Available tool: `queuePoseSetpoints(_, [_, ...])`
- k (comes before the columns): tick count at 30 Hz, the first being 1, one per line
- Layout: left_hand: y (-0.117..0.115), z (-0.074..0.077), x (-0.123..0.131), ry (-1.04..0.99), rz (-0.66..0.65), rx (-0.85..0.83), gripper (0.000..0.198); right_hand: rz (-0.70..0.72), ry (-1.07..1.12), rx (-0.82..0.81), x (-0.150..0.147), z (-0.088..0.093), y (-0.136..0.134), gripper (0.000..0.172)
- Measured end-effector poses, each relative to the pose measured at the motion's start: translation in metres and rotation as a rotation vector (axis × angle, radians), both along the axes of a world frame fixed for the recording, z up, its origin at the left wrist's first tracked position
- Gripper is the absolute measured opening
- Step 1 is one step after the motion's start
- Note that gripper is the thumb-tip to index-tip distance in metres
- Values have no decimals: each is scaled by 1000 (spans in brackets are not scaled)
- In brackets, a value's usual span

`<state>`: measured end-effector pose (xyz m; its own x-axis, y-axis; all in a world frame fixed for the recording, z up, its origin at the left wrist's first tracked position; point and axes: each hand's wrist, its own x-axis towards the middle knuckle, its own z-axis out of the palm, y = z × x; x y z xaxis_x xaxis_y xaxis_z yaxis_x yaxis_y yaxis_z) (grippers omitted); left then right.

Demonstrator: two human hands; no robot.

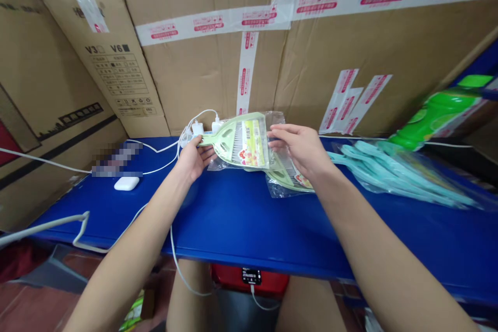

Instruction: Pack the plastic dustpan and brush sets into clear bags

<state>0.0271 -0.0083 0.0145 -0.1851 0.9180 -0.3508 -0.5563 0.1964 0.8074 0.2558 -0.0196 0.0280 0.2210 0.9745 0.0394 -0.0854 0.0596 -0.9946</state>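
Observation:
My left hand (194,158) grips the handle end of a pale green plastic dustpan (237,142), which has a bristle section and a printed paper label. My right hand (299,149) holds the far edge of the clear plastic bag (274,124) around it, with fingers over the bag's rim. Just below, a second bagged pale green dustpan (290,179) lies on the blue table (241,218), partly hidden by the first one and my right hand.
Behind the hands, white chargers (206,126) with white cables lie against taped cardboard boxes (233,62). A small white box (126,183) sits at the left. Bagged teal plastic items (389,174) and a green bottle (431,119) are at the right. The table's front edge runs below.

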Motion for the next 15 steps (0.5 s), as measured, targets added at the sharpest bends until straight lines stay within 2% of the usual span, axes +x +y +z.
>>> queuePoseSetpoints(8, [-2, 0, 5, 40, 29, -3, 12, -22, -271, 99, 1, -12, 1, 65])
queuePoseSetpoints(11, [-4, 2, 8, 53, 37, -8, 14, -28, -258, 83, -3, -11, -2, 82])
queuePoseSetpoints(15, [-7, 7, 13, 56, 69, 5, 14, -51, -119, -6, -4, -8, 0, 96])
